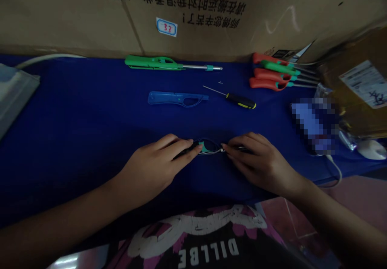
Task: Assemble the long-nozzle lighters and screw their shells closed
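An opened long-nosed gas lighter (213, 152) lies across the blue tabletop between my hands, with a teal trigger (203, 146), a dark inner part and thin wires showing. My left hand (160, 160) pinches its left end beside the trigger, fingers closed. On the right, my right hand (260, 158) grips the rod end, fingertips at a small light-coloured piece by the wire. My fingers hide much of both ends. Beyond them rests a loose blue casing half (169, 98), and right of it a black and yellow screwdriver (242, 101).
A green lighter (154, 62) lies along the cardboard box (99, 23) at the back. Several red and green lighters (272, 77) are stacked at right. Near them are a pixelated phone (314, 126), a cable, and a taped carton (356, 100). A pale box (15, 94) stands left.
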A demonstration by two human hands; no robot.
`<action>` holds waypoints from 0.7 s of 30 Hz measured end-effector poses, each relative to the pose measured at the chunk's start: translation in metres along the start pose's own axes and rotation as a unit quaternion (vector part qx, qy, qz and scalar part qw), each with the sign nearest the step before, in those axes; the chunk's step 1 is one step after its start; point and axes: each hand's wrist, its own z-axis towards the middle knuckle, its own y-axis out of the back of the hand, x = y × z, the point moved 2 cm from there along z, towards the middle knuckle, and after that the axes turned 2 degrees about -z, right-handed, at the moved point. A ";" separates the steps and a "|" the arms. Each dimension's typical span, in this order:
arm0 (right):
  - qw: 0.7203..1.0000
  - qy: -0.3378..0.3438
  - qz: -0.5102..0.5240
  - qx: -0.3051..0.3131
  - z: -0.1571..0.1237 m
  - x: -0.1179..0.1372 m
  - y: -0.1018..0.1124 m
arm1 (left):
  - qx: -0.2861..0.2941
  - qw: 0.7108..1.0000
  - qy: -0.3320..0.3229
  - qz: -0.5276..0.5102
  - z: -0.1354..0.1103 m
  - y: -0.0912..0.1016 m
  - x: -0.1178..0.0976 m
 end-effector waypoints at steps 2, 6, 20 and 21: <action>0.999 -0.032 0.036 -0.015 0.003 0.002 0.000 | -0.005 1.000 0.001 -0.009 0.000 0.000 0.000; 0.995 -0.067 0.031 -0.071 0.012 0.007 -0.004 | -0.056 0.997 0.017 -0.041 0.000 0.000 0.000; 0.978 -0.077 0.166 -0.099 0.028 0.012 -0.021 | -0.074 0.996 0.016 -0.039 -0.001 -0.001 0.001; 0.977 -0.082 0.170 -0.098 0.028 0.012 -0.021 | -0.070 0.997 0.015 -0.034 -0.001 -0.001 0.001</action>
